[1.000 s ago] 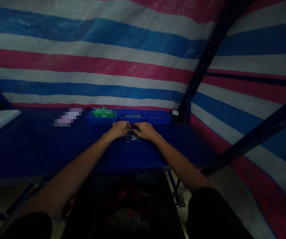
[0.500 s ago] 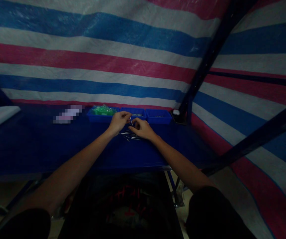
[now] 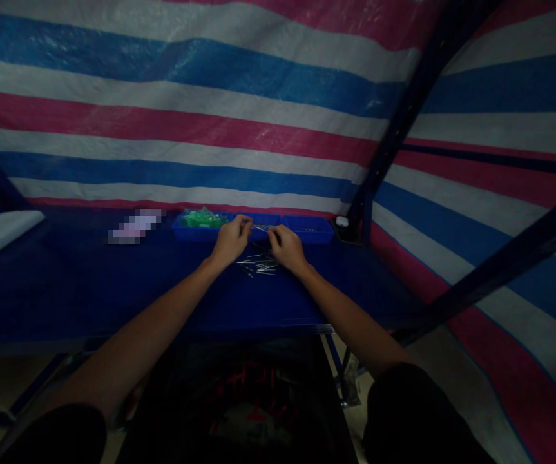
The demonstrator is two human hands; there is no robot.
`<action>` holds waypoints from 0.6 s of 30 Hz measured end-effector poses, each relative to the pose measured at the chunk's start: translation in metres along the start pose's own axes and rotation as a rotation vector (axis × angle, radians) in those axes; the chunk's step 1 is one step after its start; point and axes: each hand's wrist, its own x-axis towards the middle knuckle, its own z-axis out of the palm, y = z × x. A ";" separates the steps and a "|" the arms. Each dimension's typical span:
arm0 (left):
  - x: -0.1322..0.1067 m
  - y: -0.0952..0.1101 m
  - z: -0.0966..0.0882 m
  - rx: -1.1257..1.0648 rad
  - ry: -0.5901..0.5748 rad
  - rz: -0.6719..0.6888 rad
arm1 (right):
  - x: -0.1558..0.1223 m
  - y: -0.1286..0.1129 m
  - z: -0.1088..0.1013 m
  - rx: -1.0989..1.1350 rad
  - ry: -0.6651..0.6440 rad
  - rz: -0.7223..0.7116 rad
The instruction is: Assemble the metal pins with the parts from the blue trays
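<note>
My left hand (image 3: 232, 241) is closed, fingertips pinched together in front of the blue bins. Opposite it, my right hand (image 3: 287, 247) is also closed in a pinch. A thin, silvery metal rod (image 3: 261, 228) spans the short gap between both sets of fingertips; its exact kind is too small to tell. Below the hands, several similar thin metal rods (image 3: 259, 264) lie in a loose pile on the blue table (image 3: 210, 290). Just behind the fingers, the middle blue bin (image 3: 241, 217) is partly hidden by my hands.
The left blue bin (image 3: 191, 236) holds green pieces in clear plastic (image 3: 203, 218). Small metal parts lie in the right blue bin (image 3: 319, 238). A white box-like object (image 3: 4, 231), a blurred-out item (image 3: 135, 227) and a small white case (image 3: 342, 221) rest on the table. Dark posts (image 3: 384, 148) frame the right side.
The rod was tilted steeply at my left fingertips; now it lies nearly level between both hands. My right hand has moved slightly right and up, off the pile.
</note>
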 end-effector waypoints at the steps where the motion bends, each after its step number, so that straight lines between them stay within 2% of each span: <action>1: 0.000 -0.001 -0.001 0.038 -0.019 0.048 | 0.003 0.003 -0.003 -0.023 0.045 0.030; 4: -0.003 0.000 -0.002 0.251 -0.144 0.171 | 0.012 0.019 -0.015 -0.074 0.216 0.215; 7: -0.006 0.004 0.003 0.486 -0.289 0.181 | 0.018 0.035 -0.021 -0.127 0.308 0.425; 12: -0.006 0.008 0.011 0.672 -0.432 0.121 | 0.019 0.047 -0.022 -0.296 0.217 0.586; 15: -0.007 0.008 0.008 0.704 -0.432 0.111 | 0.016 0.050 -0.021 -0.361 0.137 0.622; 18: -0.009 0.004 0.005 0.650 -0.415 0.092 | 0.013 0.047 -0.020 -0.361 0.105 0.586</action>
